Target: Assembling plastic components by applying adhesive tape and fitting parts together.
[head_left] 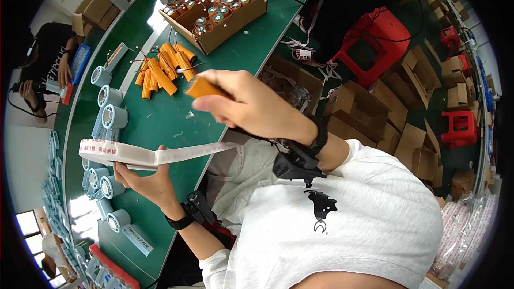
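Workbench (155,115), green, spans the left side, bearing a cardboard box (238,24) at its far end and a heap of cylinders (162,76) nearer. Left hand (144,183) grips a white tape roll (131,154), near left; right hand (243,95) clasps one orange cylinder (203,88), right of the heap.

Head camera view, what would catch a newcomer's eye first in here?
Probably the big white tape roll in the left hand, at left of centre, its loose strip stretching toward the white shirt. Next, the orange cylinder in the right hand, near the middle, with a pile of similar cylinders beyond it on the green table. The bright red stool stands out at upper right.
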The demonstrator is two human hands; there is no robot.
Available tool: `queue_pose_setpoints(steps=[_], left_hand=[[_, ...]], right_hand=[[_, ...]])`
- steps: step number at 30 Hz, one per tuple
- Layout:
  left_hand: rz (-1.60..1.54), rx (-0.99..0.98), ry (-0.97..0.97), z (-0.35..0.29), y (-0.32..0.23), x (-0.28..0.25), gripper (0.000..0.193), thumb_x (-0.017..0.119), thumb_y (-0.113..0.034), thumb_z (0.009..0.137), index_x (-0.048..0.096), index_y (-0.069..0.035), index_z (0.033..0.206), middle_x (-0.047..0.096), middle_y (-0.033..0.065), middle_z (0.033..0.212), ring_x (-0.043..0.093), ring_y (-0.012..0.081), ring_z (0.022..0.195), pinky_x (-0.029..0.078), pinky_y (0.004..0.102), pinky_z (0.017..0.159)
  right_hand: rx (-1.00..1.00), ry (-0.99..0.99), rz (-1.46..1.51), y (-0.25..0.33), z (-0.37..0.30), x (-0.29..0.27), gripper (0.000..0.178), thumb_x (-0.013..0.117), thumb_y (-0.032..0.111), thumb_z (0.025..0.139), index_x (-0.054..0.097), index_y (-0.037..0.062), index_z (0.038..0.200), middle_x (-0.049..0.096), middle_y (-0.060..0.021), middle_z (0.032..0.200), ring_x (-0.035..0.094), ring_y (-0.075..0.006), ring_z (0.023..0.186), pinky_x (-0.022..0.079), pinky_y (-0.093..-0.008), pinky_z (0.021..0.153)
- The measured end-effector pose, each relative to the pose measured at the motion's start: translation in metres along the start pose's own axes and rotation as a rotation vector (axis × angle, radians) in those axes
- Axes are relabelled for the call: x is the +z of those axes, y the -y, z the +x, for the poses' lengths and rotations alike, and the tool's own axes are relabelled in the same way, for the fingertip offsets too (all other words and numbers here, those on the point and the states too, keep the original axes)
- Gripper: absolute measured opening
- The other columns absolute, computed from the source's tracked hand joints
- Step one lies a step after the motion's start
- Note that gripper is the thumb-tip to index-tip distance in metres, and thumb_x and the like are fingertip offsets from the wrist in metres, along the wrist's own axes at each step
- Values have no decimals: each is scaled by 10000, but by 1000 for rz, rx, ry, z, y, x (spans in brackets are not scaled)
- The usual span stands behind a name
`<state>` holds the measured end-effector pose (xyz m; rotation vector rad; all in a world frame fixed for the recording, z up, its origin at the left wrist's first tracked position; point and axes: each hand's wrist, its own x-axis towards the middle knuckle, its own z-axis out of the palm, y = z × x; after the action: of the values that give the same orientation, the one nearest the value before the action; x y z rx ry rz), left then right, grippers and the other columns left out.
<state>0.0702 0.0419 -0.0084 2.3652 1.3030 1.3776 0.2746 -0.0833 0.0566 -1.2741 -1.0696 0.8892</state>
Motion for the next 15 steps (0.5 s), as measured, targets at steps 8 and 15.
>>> queue_pose_setpoints(steps=[8, 15], left_hand=[[239, -9, -38, -5, -11, 5, 952, 839, -315, 510, 355, 46, 1245, 382, 200, 1218, 349, 322, 1135, 324, 424, 932], [-320, -175, 169, 3, -13, 3, 987, 800, -353, 570, 283, 66, 1299, 390, 223, 1222, 343, 351, 1140, 262, 441, 978]], right_hand=[[-425, -144, -112, -32, 52, 84, 238, 578, 109, 816, 548, -79, 959, 492, -144, 840, 494, -239, 736, 414, -308, 660], [-320, -79, 102, -35, 59, 86, 258, 599, 120, 806, 553, -102, 928, 477, -117, 834, 488, -209, 757, 412, -301, 676]])
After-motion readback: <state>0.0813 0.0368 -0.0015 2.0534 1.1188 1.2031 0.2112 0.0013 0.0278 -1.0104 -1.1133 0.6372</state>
